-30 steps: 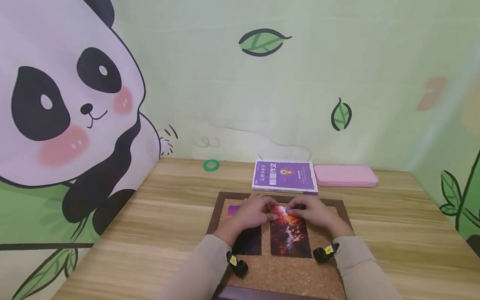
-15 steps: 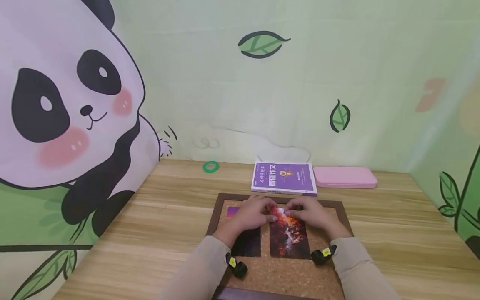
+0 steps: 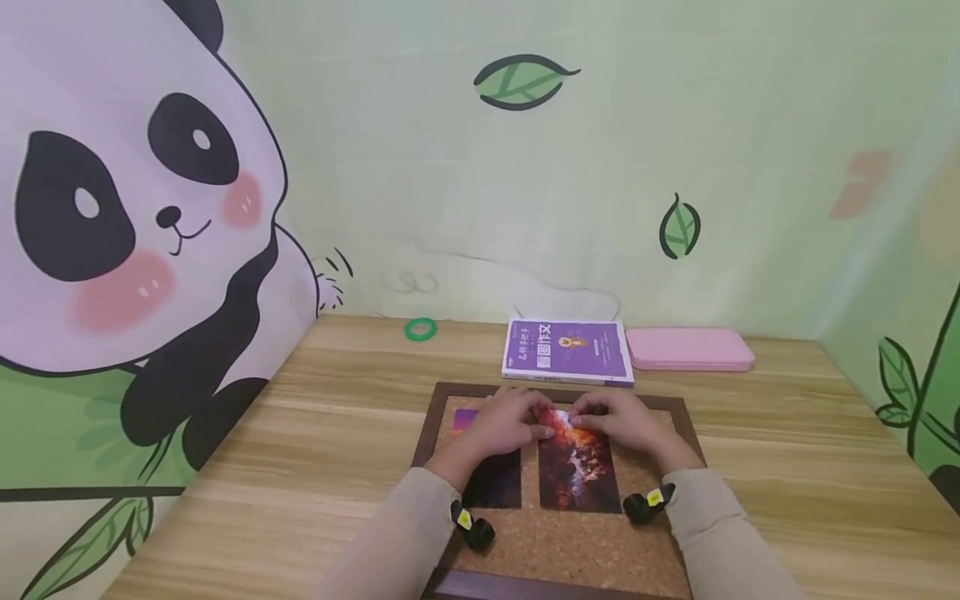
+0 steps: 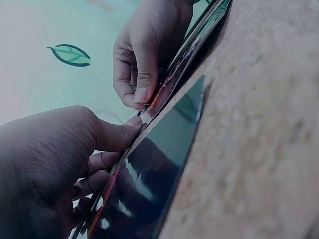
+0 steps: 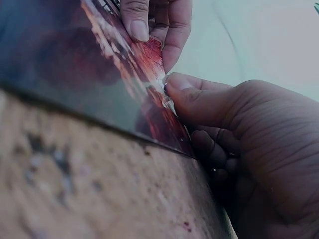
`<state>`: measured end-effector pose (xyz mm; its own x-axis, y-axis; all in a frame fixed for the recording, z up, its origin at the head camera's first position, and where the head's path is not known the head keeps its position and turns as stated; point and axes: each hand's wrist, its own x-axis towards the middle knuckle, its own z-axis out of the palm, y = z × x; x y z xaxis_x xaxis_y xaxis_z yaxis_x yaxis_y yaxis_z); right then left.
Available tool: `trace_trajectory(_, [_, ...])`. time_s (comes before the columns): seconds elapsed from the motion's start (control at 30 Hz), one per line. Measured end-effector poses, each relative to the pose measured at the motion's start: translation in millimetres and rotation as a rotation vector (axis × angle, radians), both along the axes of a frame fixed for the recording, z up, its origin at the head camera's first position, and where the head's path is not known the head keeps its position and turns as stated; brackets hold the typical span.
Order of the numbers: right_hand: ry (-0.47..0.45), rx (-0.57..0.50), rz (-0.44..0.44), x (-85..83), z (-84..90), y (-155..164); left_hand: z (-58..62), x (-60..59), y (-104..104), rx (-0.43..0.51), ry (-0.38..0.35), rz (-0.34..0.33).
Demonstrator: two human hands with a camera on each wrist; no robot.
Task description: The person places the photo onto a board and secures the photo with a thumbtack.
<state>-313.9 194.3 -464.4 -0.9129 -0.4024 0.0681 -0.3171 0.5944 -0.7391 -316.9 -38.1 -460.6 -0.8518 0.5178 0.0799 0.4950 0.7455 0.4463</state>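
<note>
Your left hand (image 3: pixel 504 427) and right hand (image 3: pixel 625 423) met at the top edge of the red-orange photo (image 3: pixel 578 464), which lay on the cork board (image 3: pixel 570 546) at the lower centre of the head view. In the wrist views your fingers (image 5: pixel 192 102) were curled, with a thumb pressed on the photo's upper edge from each side, pinching it there; whatever sat under the thumbs was too small and blurred to make out. Your left hand covered most of a darker photo (image 3: pixel 495 482) just to the left on the same board, so only its purple top corner and dark lower part showed. The board's near edge was cut off by the bottom of the frame, and your sleeves hid parts of its lower corners. Above the board, toward the middle of the frame, a purple book (image 3: pixel 568 352) lay on the counter (image 3: pixel 337 433), with a pink case (image 3: pixel 688 348) just to its right and a green ring (image 3: pixel 421 329) well off to its left.
</note>
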Motion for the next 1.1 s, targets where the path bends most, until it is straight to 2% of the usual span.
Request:
trace_trajectory(0.2, [0.008,-0.003,0.015,-1.9,-2.9,-1.7,-0.9,-0.2,-0.1,-0.001,0.006,0.0])
trace_trajectory(0.5, [0.05,0.015,-0.014,-0.8,-1.1,-5.6,1.8,1.5,-0.2,-0.001,-0.001,-0.004])
trace_trajectory(0.8, [0.015,0.002,-0.01,-1.2,-1.1,-4.8,2.4,1.9,-0.2,0.005,-0.005,-0.006])
trace_trajectory(1.1, [0.028,0.011,-0.049,-0.1,-0.4,-9.3,1.0,0.4,-0.2,-0.011,0.008,-0.007])
